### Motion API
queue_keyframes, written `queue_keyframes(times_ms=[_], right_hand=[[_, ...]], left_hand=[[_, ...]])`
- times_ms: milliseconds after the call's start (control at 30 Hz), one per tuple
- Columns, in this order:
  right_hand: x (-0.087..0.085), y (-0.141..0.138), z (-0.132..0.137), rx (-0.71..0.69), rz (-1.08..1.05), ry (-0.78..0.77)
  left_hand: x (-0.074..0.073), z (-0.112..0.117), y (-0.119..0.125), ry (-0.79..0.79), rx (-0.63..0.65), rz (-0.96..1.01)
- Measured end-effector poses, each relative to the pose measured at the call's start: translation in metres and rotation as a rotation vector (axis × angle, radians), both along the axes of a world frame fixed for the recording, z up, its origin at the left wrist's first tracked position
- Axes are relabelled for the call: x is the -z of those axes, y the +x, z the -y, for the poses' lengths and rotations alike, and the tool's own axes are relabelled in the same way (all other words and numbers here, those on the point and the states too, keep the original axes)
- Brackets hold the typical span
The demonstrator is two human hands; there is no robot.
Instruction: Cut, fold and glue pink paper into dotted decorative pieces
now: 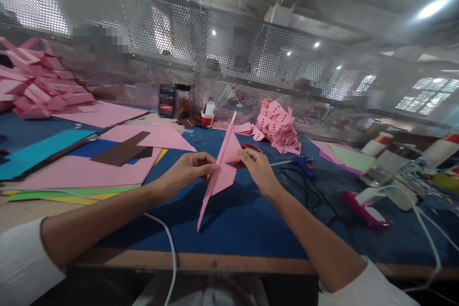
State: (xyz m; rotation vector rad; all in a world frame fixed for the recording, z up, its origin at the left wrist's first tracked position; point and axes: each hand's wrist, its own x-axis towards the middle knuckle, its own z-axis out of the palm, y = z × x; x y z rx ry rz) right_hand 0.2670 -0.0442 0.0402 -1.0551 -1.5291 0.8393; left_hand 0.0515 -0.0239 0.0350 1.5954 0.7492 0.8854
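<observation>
Both hands hold a folded piece of pink paper [222,180] tilted above the blue table cover. My left hand [191,170] is closed, pinching the long folded strip along its left edge near the middle. On the other side, my right hand [255,167] is closed too, with thumb and fingers on a pointed flap of the same paper. A notch parts the upper flap from the lower one. Behind my right hand shows part of a red-handled tool [251,147], mostly hidden.
Pink sheets and coloured strips [120,148] lie to the left, below a pink paper heap [46,81]. Dotted pink pieces [276,124] are piled behind. A blue glue gun [304,165], a magenta tool [367,210] and cables lie right. A perforated metal screen [244,52] stands behind.
</observation>
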Motion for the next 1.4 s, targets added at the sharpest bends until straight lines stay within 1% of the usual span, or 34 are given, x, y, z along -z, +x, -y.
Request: queue_keyframes(times_ms=[167, 367, 467, 567, 667, 767, 867, 967, 1200, 1400], right_hand=[[0.000, -0.002, 0.002, -0.025, 0.068, 0.023], [0.004, -0.005, 0.000, 0.028, 0.076, 0.073], [0.003, -0.004, 0.001, 0.068, 0.089, 0.099], [0.000, -0.003, 0.003, 0.075, 0.094, 0.125], [0.001, -0.002, 0.003, 0.040, 0.076, 0.112], [0.004, -0.003, 0.001, 0.008, 0.068, 0.069], [0.008, -0.004, 0.000, -0.005, 0.115, 0.056], [0.010, -0.007, 0.001, -0.004, 0.145, 0.058], [0.009, -0.008, 0.004, 0.018, 0.164, 0.064], [0.008, -0.008, 0.005, 0.059, 0.167, 0.106]], left_hand=[[-0.003, 0.000, 0.000, -0.008, -0.029, 0.015], [-0.005, 0.003, 0.003, -0.035, 0.002, -0.005], [-0.004, 0.004, 0.003, -0.047, 0.031, -0.022], [-0.002, 0.003, 0.002, -0.034, 0.032, -0.026], [0.001, 0.000, 0.001, -0.015, 0.011, -0.015], [0.001, -0.003, -0.001, -0.009, -0.038, -0.006], [0.001, -0.005, -0.002, 0.000, -0.078, -0.005], [0.002, -0.007, -0.003, -0.007, -0.091, -0.006], [0.004, -0.006, -0.002, -0.008, -0.071, -0.041], [0.005, -0.006, 0.000, -0.015, -0.021, -0.033]])
